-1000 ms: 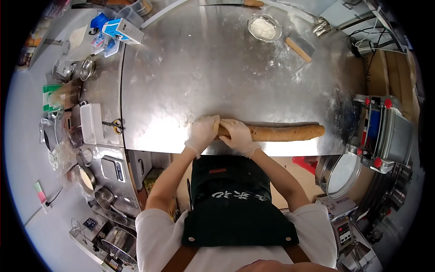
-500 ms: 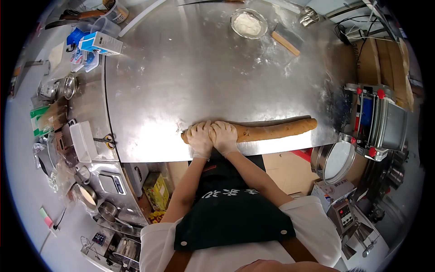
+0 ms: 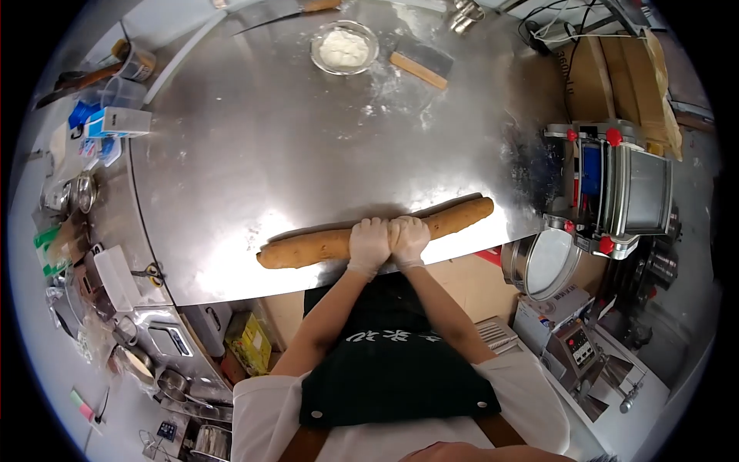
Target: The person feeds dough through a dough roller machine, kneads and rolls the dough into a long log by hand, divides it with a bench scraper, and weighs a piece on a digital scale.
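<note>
Dough roll (image 3: 304,250) lies on the surface (image 3: 308,154). Left hand (image 3: 370,245), right hand (image 3: 409,240) side by side; each grip curled closed over it.

"Where are the pale-gloved left hand (image 3: 370,242) and right hand (image 3: 410,240)?"
"Curled over the long brown dough roll (image 3: 304,250), on the grey steel worktop (image 3: 254,154)."
"Beyond?"
"A round shiny bowl (image 3: 316,54) holding white powder (image 3: 344,48)."

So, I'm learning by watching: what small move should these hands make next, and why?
Probably slide the left hand and right hand apart along the brown dough roll: they sit side by side near its middle, while both ends lie uncovered.
</note>
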Action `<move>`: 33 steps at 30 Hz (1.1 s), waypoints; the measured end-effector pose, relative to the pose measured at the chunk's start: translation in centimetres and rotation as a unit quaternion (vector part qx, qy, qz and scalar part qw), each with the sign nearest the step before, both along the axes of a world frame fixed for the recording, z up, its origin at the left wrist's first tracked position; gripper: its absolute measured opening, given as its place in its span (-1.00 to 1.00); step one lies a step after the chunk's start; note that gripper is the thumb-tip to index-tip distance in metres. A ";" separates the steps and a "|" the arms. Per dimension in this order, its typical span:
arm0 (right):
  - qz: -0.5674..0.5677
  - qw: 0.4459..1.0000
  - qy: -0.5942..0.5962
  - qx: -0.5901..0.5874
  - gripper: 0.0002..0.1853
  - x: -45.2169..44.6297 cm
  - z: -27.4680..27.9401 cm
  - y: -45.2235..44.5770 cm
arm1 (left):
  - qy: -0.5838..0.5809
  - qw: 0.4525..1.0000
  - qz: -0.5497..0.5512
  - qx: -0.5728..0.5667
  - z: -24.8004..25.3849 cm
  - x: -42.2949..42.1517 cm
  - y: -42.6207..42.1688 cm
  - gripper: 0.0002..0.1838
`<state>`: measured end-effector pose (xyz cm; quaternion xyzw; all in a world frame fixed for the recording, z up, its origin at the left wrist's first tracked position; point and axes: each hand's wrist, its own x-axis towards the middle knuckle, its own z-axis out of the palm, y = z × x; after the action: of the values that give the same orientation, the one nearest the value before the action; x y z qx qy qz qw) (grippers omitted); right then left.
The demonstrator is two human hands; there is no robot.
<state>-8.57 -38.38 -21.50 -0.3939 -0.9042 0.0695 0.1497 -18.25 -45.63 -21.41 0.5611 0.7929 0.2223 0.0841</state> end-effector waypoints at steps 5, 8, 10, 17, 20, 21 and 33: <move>0.029 0.998 0.061 0.017 -0.90 0.6 -0.5 0.2 | 0.042 0.996 0.017 -0.072 -1.1 0.6 0.2 -0.78; 0.030 0.997 0.027 -0.066 -0.88 0.5 0.4 1.3 | 0.023 0.992 0.085 -0.094 -0.2 1.2 1.1 -0.76; 0.032 0.995 0.032 -0.089 -0.85 1.9 2.3 3.7 | -0.001 0.994 0.109 -0.002 0.8 3.7 3.2 -0.77; 0.029 0.993 0.100 0.053 -0.81 9.2 -0.1 11.7 | -0.014 0.999 -0.001 -0.048 -1.1 10.3 10.4 -0.77; -0.002 0.999 0.024 -0.024 -0.77 10.0 0.2 11.1 | -0.022 0.994 0.006 -0.108 -0.6 10.5 10.5 -0.73; 0.012 0.998 -0.038 -0.046 -0.78 9.8 0.3 11.4 | -0.020 0.989 0.023 -0.142 -0.1 10.5 11.5 -0.73; 0.032 0.996 0.050 -0.059 -0.84 15.3 -1.9 18.6 | -0.006 0.986 -0.010 -0.167 -0.7 14.9 18.1 -0.75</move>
<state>6.68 -19.78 -23.41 -0.3693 -0.9019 0.1473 0.1688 -3.32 -27.54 -22.13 0.5457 0.8128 0.0888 0.1836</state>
